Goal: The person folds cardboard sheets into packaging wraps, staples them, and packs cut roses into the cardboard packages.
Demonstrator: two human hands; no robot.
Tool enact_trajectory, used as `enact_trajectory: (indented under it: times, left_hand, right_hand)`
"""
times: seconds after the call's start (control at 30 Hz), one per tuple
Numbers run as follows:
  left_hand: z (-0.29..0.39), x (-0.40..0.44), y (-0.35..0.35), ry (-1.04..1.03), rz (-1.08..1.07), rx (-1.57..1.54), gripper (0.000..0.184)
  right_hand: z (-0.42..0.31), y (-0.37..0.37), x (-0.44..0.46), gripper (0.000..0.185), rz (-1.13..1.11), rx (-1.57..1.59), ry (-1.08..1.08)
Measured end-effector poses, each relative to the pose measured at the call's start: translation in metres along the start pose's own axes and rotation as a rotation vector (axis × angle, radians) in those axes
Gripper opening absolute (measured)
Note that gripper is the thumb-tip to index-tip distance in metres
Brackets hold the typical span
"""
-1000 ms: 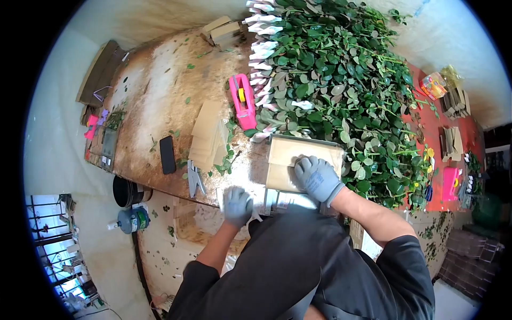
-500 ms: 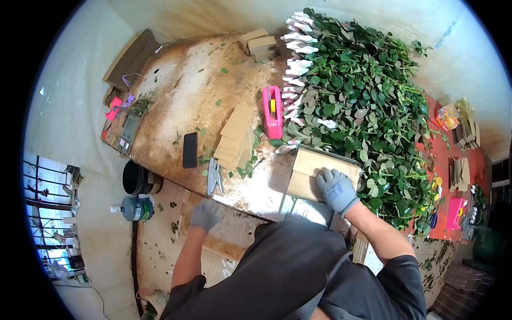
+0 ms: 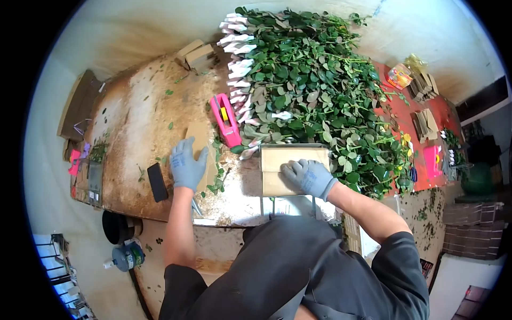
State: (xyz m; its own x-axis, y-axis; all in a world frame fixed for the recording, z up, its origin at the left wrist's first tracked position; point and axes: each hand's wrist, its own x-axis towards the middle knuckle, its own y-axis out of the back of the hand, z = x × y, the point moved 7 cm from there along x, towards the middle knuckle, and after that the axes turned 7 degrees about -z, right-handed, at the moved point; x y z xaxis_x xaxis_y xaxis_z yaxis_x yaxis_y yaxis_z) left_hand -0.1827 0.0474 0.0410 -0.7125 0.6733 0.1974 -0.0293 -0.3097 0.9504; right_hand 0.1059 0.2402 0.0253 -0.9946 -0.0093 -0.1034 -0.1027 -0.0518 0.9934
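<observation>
My left hand (image 3: 188, 164), in a grey glove, lies over the stack of cardboard sheets (image 3: 198, 133) with its fingers apart. It covers part of the stack and most of the grey stapler (image 3: 197, 207). My gloved right hand (image 3: 308, 177) rests on a cardboard sheet (image 3: 277, 159) in a metal-edged holder at the table's front, thumb and fingers slightly spread. A black phone (image 3: 157, 182) lies just left of my left hand. The pink tape dispenser (image 3: 226, 120) stands between the stack and the leafy stems (image 3: 314, 90), whose near ends carry white-pink wraps (image 3: 240, 69).
Folded cardboard (image 3: 196, 56) lies at the back of the brown table (image 3: 133, 122). On the red table (image 3: 448, 114) at the right are cardboard pieces (image 3: 424, 126) and another pink dispenser (image 3: 432, 161). A black bucket (image 3: 118, 227) and water jug (image 3: 128, 256) stand below left.
My left hand has moved from below the table's front edge up onto the cardboard stack. My right hand stays on the sheet in the holder. The camera view has shifted.
</observation>
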Motion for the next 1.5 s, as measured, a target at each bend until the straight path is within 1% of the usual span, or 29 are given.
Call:
enact_trajectory:
  times: [0.07,0.1,0.13,0.2,0.27,0.3,0.33,0.4,0.47,0.53,0.57,0.6,0.67,0.7,0.73,0.8,0.83,0.9,0.97,1.03,1.1,1.13,1.2,1.27,1.3,1.37,1.4,1.47,1.5]
  left_hand:
    - [0.014,-0.022,0.002,-0.065,-0.012,-0.094,0.047]
    - [0.017,-0.034,0.005,-0.043,-0.014,-0.1,0.047]
    - [0.022,-0.046,0.009,-0.049,-0.005,-0.144,0.042]
    - [0.019,-0.075,0.006,-0.025,0.002,-0.182,0.037]
    - [0.005,-0.106,0.0,-0.018,-0.009,-0.205,0.03]
    - [0.001,-0.119,0.008,-0.064,0.119,-0.116,0.024]
    - [-0.014,-0.133,0.007,-0.031,0.116,-0.085,0.024]
    - [-0.063,-0.162,-0.015,0.298,-0.045,-0.173,0.022]
    - [-0.09,-0.181,-0.022,0.349,0.005,-0.172,0.026]
    - [-0.095,-0.18,-0.021,0.484,-0.046,-0.071,0.037]
    - [-0.096,-0.177,-0.028,0.548,-0.199,-0.042,0.061]
    - [-0.1,-0.177,-0.036,0.547,-0.199,-0.039,0.061]
    - [-0.111,-0.174,-0.073,0.562,-0.296,0.049,0.085]
    - [-0.112,-0.168,-0.078,0.578,-0.302,0.103,0.089]
    - [-0.111,-0.163,-0.081,0.555,-0.301,0.102,0.089]
    - [-0.112,-0.163,-0.079,0.61,-0.249,0.077,0.078]
    - [-0.119,-0.169,-0.086,0.593,-0.27,0.076,0.071]
    - [-0.133,-0.195,-0.106,0.511,-0.452,0.153,0.073]
    - [-0.121,-0.226,-0.08,0.531,-0.444,0.136,0.062]
    - [-0.151,-0.267,-0.083,0.637,-0.505,0.092,0.055]
    - [-0.172,-0.307,-0.08,0.872,-0.517,-0.631,0.045]
    - [-0.161,-0.301,-0.066,0.861,-0.524,-0.627,0.045]
    - [-0.12,-0.296,-0.04,0.862,-0.422,-1.12,0.049]
    - [-0.081,-0.28,-0.034,0.811,-0.428,-1.145,0.05]
    - [-0.059,-0.268,-0.035,0.637,-0.419,-1.224,0.053]
    - [-0.018,-0.243,-0.032,0.458,-0.406,-1.302,0.056]
    - [0.017,-0.231,-0.027,0.328,-0.64,-1.211,0.056]
    - [0.065,-0.219,-0.018,0.191,-0.869,-1.109,0.057]
    - [0.081,-0.218,-0.016,0.259,-0.934,-1.268,0.057]
  right_hand:
    - [-0.001,-0.004,0.001,0.037,0.054,-0.013,0.074]
    - [0.001,-0.001,0.002,0.037,0.041,0.012,0.085]
    - [0.002,-0.002,0.001,0.037,0.03,0.011,0.106]
    - [0.004,-0.005,-0.002,0.035,0.067,-0.012,0.137]
    - [0.005,0.0,-0.002,0.036,-0.02,-0.028,0.162]
    - [0.004,0.008,-0.001,0.037,-0.005,-0.02,0.161]
    - [0.002,0.012,0.0,0.037,0.012,-0.011,0.157]
    - [0.002,0.001,-0.001,0.039,-0.101,-0.058,0.15]
    - [0.003,-0.003,-0.002,0.039,-0.118,-0.061,0.137]
    - [0.0,0.0,0.0,0.039,-0.132,-0.102,0.12]
    - [-0.003,0.0,0.0,0.039,-0.131,-0.095,0.127]
    - [-0.003,-0.001,0.001,0.039,-0.15,-0.08,0.123]
    - [0.001,-0.002,0.0,0.04,-0.165,-0.071,0.1]
    - [0.002,-0.006,0.0,0.04,-0.173,-0.06,0.104]
    - [0.001,-0.009,-0.001,0.04,-0.181,-0.046,0.104]
    - [-0.001,-0.002,-0.001,0.038,-0.049,-0.044,0.105]
    - [-0.001,-0.002,-0.001,0.037,-0.047,-0.032,0.104]
    - [-0.003,0.003,-0.001,0.034,0.0,-0.07,0.11]
    - [-0.003,0.001,-0.002,0.034,0.012,-0.074,0.108]
    - [-0.005,0.009,-0.004,0.031,0.062,-0.058,0.104]
    - [-0.003,0.006,-0.004,0.031,0.087,-0.033,0.097]
    - [-0.003,0.009,-0.004,0.03,0.115,-0.014,0.118]
    - [0.0,0.012,-0.004,0.029,0.107,0.013,0.131]
    - [0.001,0.005,-0.003,0.028,0.086,0.042,0.158]
    - [0.0,0.007,-0.004,0.027,0.157,-0.03,0.176]
    - [0.002,0.006,-0.002,0.027,0.183,-0.003,0.201]
    - [0.002,0.008,-0.003,0.026,0.21,0.026,0.227]
    - [0.002,0.007,-0.002,0.029,0.171,0.004,0.219]
    - [0.001,0.005,-0.002,0.033,0.136,-0.014,0.215]
